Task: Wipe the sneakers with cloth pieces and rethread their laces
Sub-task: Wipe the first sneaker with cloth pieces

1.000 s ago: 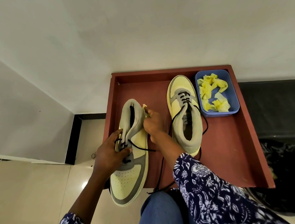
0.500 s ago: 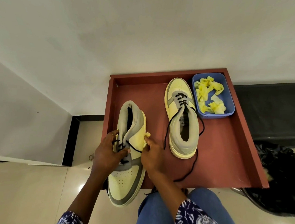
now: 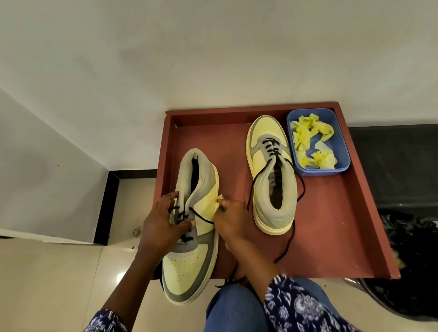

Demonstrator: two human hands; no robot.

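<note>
Currently, we hold the left-hand sneaker point(image 3: 193, 230) in our left hand point(image 3: 163, 226), fingers curled round the laced midsection and thumb lying across its black lace point(image 3: 190, 213). This sneaker is pale yellow and grey, tilted on its side with the toe pointing toward us and overhanging the near edge of the red-brown wooden tray point(image 3: 339, 229). Our right hand point(image 3: 230, 223) pinches a small yellow cloth piece point(image 3: 217, 202) between the fingertips and presses it against the yellow side panel of the held sneaker, just below the grey collar. We see the second sneaker point(image 3: 272, 176) standing upright on the tray floor, toe pointing away from us, well apart from the held one. Its black lace point(image 3: 289, 241) is threaded through the lower eyelets only; the loose ends trail over the collar and down across the tray toward the near edge. A blue plastic tub point(image 3: 344, 147) sits in the far right corner of the tray, just beside the toe of the second sneaker, and contains several crumpled yellow cloth pieces point(image 3: 310, 142). A black plastic bag point(image 3: 416, 262) lies on the floor to the right of the tray. Our blue trouser leg point(image 3: 236, 321) and patterned sleeve point(image 3: 317, 325) occupy the lower frame.
</note>
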